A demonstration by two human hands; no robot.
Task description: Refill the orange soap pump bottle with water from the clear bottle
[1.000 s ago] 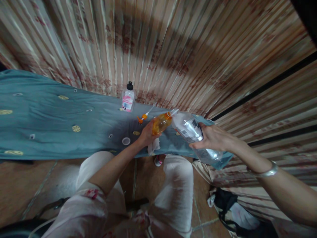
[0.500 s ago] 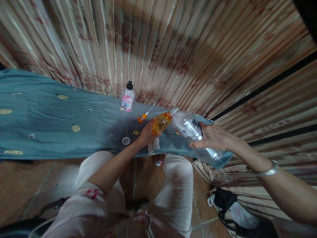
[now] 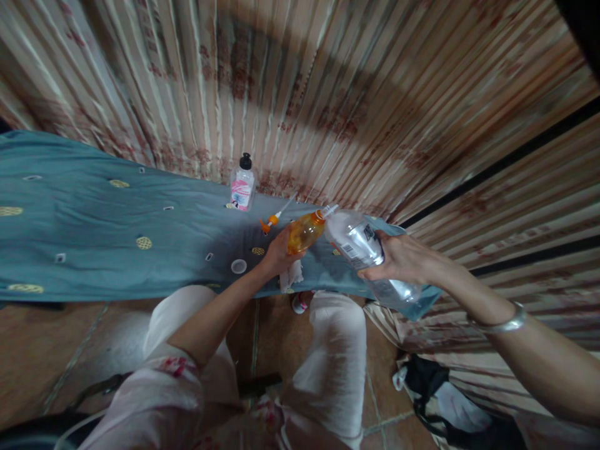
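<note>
My left hand is closed around an orange see-through bottle, tilted with its open neck up to the right. My right hand grips a large clear plastic bottle with a silvery label, its neck tipped down to the left. The two mouths meet or nearly touch; whether liquid runs between them I cannot tell. An orange pump top with a thin clear tube lies just behind my left hand. Nearer me, a small white cap rests on the cloth.
A clear bottle with a pink label and black cap stands near the curtain. The narrow surface has a blue-green patterned cloth. A white tissue lies at its front edge. A dark bag is on the floor at right.
</note>
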